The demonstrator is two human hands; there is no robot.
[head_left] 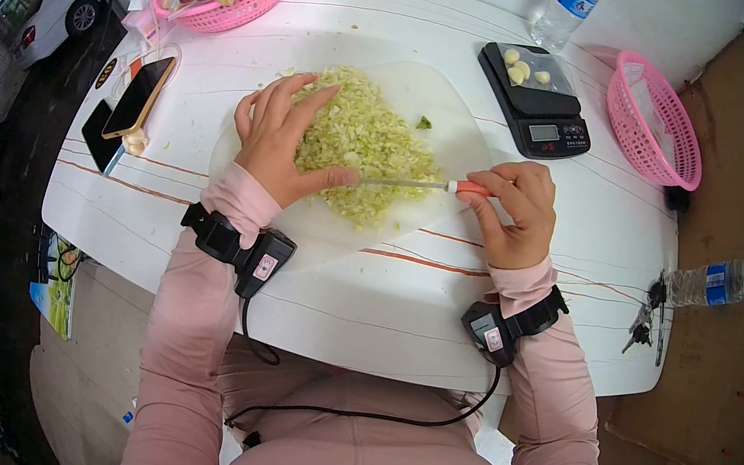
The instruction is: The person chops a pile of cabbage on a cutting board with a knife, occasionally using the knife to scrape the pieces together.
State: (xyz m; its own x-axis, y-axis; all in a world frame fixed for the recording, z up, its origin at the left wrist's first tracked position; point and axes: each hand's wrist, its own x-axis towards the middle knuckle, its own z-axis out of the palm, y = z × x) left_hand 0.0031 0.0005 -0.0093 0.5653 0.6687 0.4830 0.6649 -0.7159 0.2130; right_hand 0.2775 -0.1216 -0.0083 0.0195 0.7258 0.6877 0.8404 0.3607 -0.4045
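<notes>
A pile of finely chopped green cabbage [369,140] lies on a translucent white cutting board [450,109] in the middle of the white table [380,302]. My left hand [278,138] rests flat on the left side of the pile, fingers spread, thumb touching the cabbage. My right hand [516,212] grips the orange handle of a small knife [419,183]. Its thin blade points left and lies against the near edge of the pile.
A black kitchen scale [537,113] carries peeled garlic cloves. An empty pink basket [657,122] sits far right; another pink basket [233,1] holds packets at far left. Two phones [124,110], a water bottle [566,5], a lying bottle [713,282] and keys [648,320] surround the board.
</notes>
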